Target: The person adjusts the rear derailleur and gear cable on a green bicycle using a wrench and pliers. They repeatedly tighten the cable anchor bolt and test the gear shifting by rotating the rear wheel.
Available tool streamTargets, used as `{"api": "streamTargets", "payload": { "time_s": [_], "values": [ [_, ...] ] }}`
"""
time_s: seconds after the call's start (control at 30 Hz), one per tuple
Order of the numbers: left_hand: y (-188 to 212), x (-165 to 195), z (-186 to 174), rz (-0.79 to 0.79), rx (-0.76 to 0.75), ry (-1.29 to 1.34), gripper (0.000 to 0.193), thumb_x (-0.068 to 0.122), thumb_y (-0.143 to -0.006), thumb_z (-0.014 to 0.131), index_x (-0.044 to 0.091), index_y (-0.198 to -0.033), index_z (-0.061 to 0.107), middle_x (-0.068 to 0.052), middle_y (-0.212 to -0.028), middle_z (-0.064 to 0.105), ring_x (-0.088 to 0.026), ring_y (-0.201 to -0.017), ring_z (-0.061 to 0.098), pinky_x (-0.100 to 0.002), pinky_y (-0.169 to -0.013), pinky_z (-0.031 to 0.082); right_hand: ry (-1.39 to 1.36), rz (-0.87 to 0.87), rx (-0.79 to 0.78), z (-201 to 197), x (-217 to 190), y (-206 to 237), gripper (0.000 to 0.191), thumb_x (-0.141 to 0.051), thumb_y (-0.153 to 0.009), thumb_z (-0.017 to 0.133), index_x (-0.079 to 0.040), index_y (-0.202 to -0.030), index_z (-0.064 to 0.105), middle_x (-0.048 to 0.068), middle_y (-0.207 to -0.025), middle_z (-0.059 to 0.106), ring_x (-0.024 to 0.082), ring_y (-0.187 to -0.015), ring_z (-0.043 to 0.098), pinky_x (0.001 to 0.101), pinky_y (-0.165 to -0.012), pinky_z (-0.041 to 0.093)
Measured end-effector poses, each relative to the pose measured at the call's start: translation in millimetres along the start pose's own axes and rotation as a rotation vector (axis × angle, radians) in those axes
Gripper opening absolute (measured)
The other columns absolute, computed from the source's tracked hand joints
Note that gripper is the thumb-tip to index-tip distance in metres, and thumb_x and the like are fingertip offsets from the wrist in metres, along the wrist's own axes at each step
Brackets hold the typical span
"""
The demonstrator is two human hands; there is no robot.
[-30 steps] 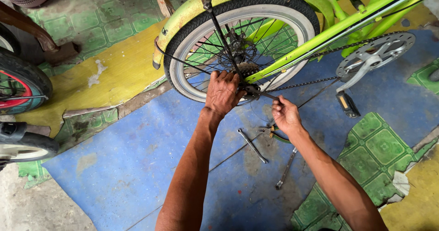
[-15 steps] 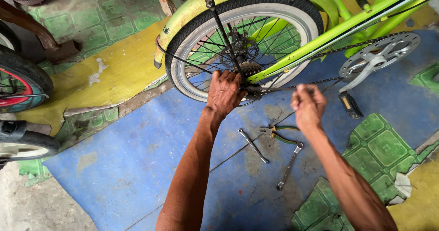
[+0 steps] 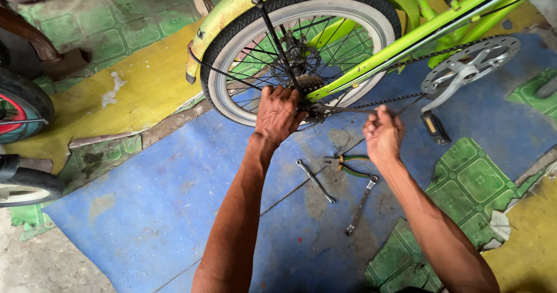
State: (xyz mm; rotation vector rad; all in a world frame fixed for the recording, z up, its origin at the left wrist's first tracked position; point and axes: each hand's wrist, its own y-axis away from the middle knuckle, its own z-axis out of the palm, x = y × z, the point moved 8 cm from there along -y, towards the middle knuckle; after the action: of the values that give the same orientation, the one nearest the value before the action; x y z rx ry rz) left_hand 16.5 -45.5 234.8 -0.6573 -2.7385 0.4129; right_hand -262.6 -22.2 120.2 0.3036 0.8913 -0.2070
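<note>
Upside-down green bicycle (image 3: 452,20) across the far side, rear wheel (image 3: 301,49) up top centre, tyre edge ringed by a yellow-green mudguard (image 3: 232,14). Left hand (image 3: 277,114) pressed in at the wheel's hub, fingers curled closed around the axle area by the sprocket (image 3: 306,84); exactly what sits under the fingers hidden. Right hand (image 3: 382,135) just right of it, closed into a fist around a slim dark tool (image 3: 348,109) running level from the hub toward the fist, right below the lower run of the chain (image 3: 383,100). Chain stretching right to the chainring (image 3: 473,61), crank and pedal (image 3: 434,128) hanging just right of the right hand, tight quarters there. On the blue floor mat (image 3: 145,212), near side of the hands: one spanner (image 3: 315,181), a second spanner (image 3: 361,205) and green-handled pliers (image 3: 348,164), all lying loose between the two forearms. Wide open mat to the near left. Mat's right edge torn, green tiles (image 3: 470,177) showing through. Far left, two more tyres (image 3: 23,104) poking in at the frame edge, well apart from the hands.
</note>
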Motion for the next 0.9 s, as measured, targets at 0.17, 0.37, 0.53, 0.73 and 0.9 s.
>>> {"api": "streamTargets", "payload": {
  "time_s": [0.17, 0.37, 0.53, 0.73, 0.9],
  "values": [
    [0.3, 0.2, -0.3, -0.003, -0.015, -0.018, 0.052, 0.042, -0.080, 0.080, 0.002, -0.111, 0.068, -0.011, -0.100, 0.070, -0.026, -0.100, 0.059, -0.041, -0.091, 0.038, -0.120, 0.278, 0.034, -17.7, 53.4, -12.7, 0.017, -0.020, -0.103, 0.065, -0.008, -0.094, 0.057, 0.005, -0.077, 0.058, 0.013, -0.061, 0.049, 0.0268, -0.050, 0.040],
    [-0.7, 1.4, -2.1, 0.003, -0.003, -0.025, 0.053, 0.043, -0.080, 0.080, 0.002, -0.111, 0.068, -0.011, -0.099, 0.069, -0.026, -0.099, 0.059, -0.042, -0.091, 0.038, -0.245, 0.410, 0.086, -26.7, 91.7, -18.1, 0.019, -0.019, -0.100, 0.066, -0.009, -0.090, 0.054, 0.005, -0.077, 0.057, 0.014, -0.063, 0.050, 0.0269, -0.051, 0.040],
    [0.8, -0.3, 0.0, -0.005, -0.010, -0.008, 0.048, 0.040, -0.080, 0.081, 0.003, -0.107, 0.068, -0.010, -0.098, 0.069, -0.026, -0.100, 0.059, -0.041, -0.091, 0.038, -0.258, 0.484, 0.049, -21.0, 102.8, -23.7, 0.017, -0.018, -0.101, 0.066, -0.008, -0.092, 0.055, 0.006, -0.080, 0.057, 0.013, -0.066, 0.051, 0.0258, -0.053, 0.041],
    [1.2, 0.8, -0.2, 0.019, 0.070, -0.015, 0.047, 0.038, -0.079, 0.081, 0.003, -0.109, 0.068, -0.009, -0.098, 0.069, -0.025, -0.099, 0.059, -0.041, -0.090, 0.039, -0.163, 0.353, 0.028, -5.0, 66.6, -29.3, 0.011, -0.016, -0.098, 0.067, -0.011, -0.093, 0.058, 0.003, -0.076, 0.058, 0.011, -0.060, 0.050, 0.0240, -0.047, 0.039],
    [0.7, -2.3, 6.2, 0.005, 0.037, -0.012, 0.042, 0.036, -0.082, 0.081, 0.005, -0.107, 0.068, -0.009, -0.098, 0.069, -0.025, -0.101, 0.059, -0.042, -0.092, 0.039, 0.255, -0.203, -0.221, 38.1, -20.5, -13.0, 0.011, -0.013, -0.105, 0.068, -0.006, -0.099, 0.060, 0.005, -0.080, 0.062, 0.011, -0.060, 0.052, 0.0255, -0.049, 0.041]
  ]
}}
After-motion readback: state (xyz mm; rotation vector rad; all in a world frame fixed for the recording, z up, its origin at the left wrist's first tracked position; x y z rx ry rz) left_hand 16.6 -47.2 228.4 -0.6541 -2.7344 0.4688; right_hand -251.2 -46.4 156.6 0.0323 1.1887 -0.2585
